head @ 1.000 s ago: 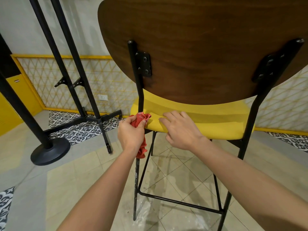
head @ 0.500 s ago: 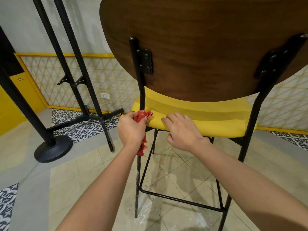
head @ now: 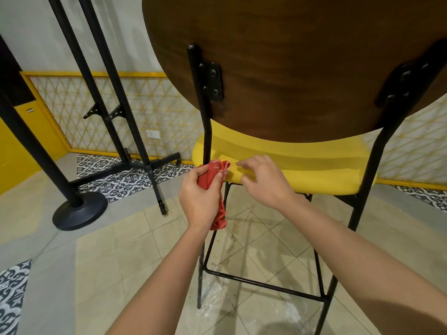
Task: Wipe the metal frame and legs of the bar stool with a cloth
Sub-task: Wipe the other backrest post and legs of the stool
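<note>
Head view: close behind the bar stool (head: 326, 153), looking down past both forearms to the tiled floor (head: 121, 262).
Bar stool: dark wooden backrest (head: 302, 68) filling the top of the frame, yellow seat (head: 302, 170) below it, thin black metal frame underneath.
Left rear leg (head: 205, 122): black tube, fixed to the backrest through a black bracket (head: 212, 81), running down past the corner of the seat to the floor, scuffed pale near the foot.
Right rear leg (head: 367, 180): same black tube on the other side, touched by neither hand.
Footrest bar (head: 266, 286): thin, low, joining the two rear legs.
Cloth (head: 214, 171): red, bunched, pressed against the left rear leg at the junction of tube and seat, with a loose tail hanging below the fist alongside the leg.
Left hand (head: 200, 197): fingers curled tight round the cloth, back of the hand toward the camera.
Right hand (head: 263, 182): holding nothing, fingers loosely extended and laid over the rear edge of the seat, just beside the cloth (contact between fingertips and cloth not clear).
Plastic sheet (head: 212, 303): clear, crinkled, lying on the floor around the foot of the left rear leg.
Round-based pole (head: 79, 211): black, standing on the floor to the left, well apart from the stool.
Twin-pole stand (head: 116, 93): black, on a cross foot, farther back between the pole and the stool.
Back wall: yellow-framed lattice panel (head: 157, 105) with a white socket (head: 153, 134), and a strip of black-and-white patterned tiles (head: 125, 180) at its foot.
</note>
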A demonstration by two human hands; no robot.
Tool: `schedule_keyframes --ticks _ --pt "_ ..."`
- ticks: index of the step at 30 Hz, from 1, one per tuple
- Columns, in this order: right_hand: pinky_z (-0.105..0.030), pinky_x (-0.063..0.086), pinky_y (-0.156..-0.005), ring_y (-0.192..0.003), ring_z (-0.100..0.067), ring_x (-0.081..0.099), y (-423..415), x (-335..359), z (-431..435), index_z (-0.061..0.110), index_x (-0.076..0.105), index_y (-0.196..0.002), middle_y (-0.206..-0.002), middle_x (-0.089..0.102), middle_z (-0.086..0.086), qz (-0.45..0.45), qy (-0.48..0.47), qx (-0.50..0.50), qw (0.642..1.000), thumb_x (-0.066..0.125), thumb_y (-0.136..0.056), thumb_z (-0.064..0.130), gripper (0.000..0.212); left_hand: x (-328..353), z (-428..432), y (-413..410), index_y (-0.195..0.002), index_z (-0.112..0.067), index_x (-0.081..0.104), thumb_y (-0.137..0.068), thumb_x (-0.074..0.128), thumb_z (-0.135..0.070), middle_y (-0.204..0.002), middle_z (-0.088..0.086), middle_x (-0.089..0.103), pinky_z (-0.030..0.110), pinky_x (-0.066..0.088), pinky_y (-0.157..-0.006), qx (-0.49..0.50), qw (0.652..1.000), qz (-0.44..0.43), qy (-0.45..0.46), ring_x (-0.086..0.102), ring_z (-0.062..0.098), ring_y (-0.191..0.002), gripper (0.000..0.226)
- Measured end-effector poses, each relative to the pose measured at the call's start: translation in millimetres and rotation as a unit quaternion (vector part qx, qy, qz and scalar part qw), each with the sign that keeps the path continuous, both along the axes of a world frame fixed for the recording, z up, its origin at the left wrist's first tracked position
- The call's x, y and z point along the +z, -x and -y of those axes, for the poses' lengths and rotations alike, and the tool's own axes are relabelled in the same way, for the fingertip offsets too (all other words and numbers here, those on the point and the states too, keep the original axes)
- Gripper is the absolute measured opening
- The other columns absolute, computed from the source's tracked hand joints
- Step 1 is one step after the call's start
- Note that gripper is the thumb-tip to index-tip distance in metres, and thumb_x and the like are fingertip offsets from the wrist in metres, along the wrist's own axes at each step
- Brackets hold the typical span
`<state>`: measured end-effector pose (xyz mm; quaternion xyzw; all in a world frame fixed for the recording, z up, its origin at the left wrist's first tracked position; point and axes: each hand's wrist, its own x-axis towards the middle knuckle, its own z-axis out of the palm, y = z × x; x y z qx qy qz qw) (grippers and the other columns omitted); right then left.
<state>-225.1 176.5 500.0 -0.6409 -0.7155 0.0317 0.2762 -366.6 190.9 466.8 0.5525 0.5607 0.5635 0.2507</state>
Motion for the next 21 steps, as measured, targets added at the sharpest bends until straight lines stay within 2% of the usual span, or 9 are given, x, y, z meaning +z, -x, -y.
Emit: schedule_keyframes --ticks 2,4,6,8,10,13,16,19,21 --pt "-0.031 0.043 -0.086 -0.100 -0.020 0.056 9 -1 1 0.019 0.064 -0.112 -0.104 0.065 -0.004 -0.186 0.030 0.016 0.982 0.052 -0.092 0.025 0.024 0 5 -2 -0.104 -0.031 0.059 -0.080 0.072 -0.037 -0.097 -0.017 0.063 0.012 0.046 -0.078 -0.075 0.997 0.023 0.006 0.060 -0.002 -0.091 0.028" --pt "-0.038 0.049 -0.088 -0.097 -0.019 0.061 22 -2 5 0.022 0.061 -0.109 -0.103 0.067 -0.002 -0.313 0.095 0.033 0.945 0.047 -0.094 0.037 0.025 1 6 -6 -0.108 -0.028 0.056 -0.083 0.069 -0.036 -0.099 -0.014 0.063 0.017 0.049 -0.080 -0.108 0.991 0.070 0.027 0.062 0.001 -0.093 0.029" --pt "-0.034 0.045 -0.093 -0.104 -0.016 0.058 33 -3 11 0.023 0.054 -0.120 -0.114 0.062 0.002 -0.361 0.134 0.030 0.922 0.040 -0.097 0.043 0.034 1 4 -8 -0.108 -0.026 0.055 -0.090 0.062 -0.033 -0.099 -0.008 0.064 0.024 0.052 -0.081 -0.109 0.987 0.109 0.042 0.063 0.007 -0.092 0.021" --pt "-0.027 0.040 -0.089 -0.105 -0.012 0.053 40 -3 15 0.022 0.043 -0.131 -0.115 0.056 0.005 -0.405 0.148 0.031 0.901 0.037 -0.099 0.042 0.038 0 3 -8 -0.107 -0.025 0.056 -0.096 0.052 -0.029 -0.094 -0.006 0.064 0.027 0.051 -0.080 -0.112 0.985 0.125 0.047 0.063 0.008 -0.088 0.012" --pt "-0.025 0.038 -0.086 -0.104 -0.012 0.051 44 -6 14 0.021 0.035 -0.133 -0.117 0.053 0.003 -0.447 0.147 0.027 0.882 0.041 -0.099 0.037 0.039 1 3 -5 -0.106 -0.025 0.055 -0.100 0.043 -0.028 -0.095 -0.008 0.064 0.030 0.050 -0.084 -0.124 0.984 0.118 0.042 0.062 0.007 -0.091 0.014" --pt "-0.029 0.044 -0.085 -0.107 -0.018 0.056 48 -12 8 0.020 0.037 -0.126 -0.123 0.055 -0.002 -0.470 0.126 -0.009 0.873 0.049 -0.097 0.026 0.032 8 3 4 -0.097 -0.031 0.056 -0.100 0.043 -0.031 -0.092 -0.002 0.069 0.041 0.053 -0.083 -0.127 0.985 0.107 0.039 0.066 0.015 -0.088 0.013" --pt "-0.038 0.050 -0.089 -0.107 -0.023 0.057 46 -6 2 0.023 0.033 -0.123 -0.121 0.053 -0.004 -0.484 0.101 -0.067 0.867 0.044 -0.099 0.026 0.027 17 -6 21 -0.092 -0.031 0.053 -0.096 0.050 -0.023 -0.075 -0.003 0.071 0.038 0.052 -0.081 -0.053 0.988 0.139 0.033 0.065 0.009 -0.072 0.009" --pt "-0.044 0.051 -0.089 -0.104 -0.027 0.057 45 5 -10 0.018 0.028 -0.127 -0.117 0.052 -0.006 -0.382 0.061 -0.103 0.916 0.040 -0.100 0.024 0.030 21 -21 37 -0.104 -0.029 0.056 -0.092 0.052 -0.019 -0.082 -0.011 0.068 0.036 0.048 -0.089 -0.007 0.993 0.103 0.060 0.060 0.007 -0.082 0.016" --pt "-0.043 0.048 -0.092 -0.108 -0.027 0.054 49 9 -21 0.016 0.031 -0.130 -0.121 0.051 -0.008 -0.341 0.019 -0.109 0.934 0.043 -0.099 0.022 0.034 25 -28 41 -0.115 -0.026 0.061 -0.093 0.053 -0.021 -0.094 -0.015 0.064 0.029 0.045 -0.093 -0.043 0.994 0.063 0.077 0.059 0.007 -0.095 0.024"
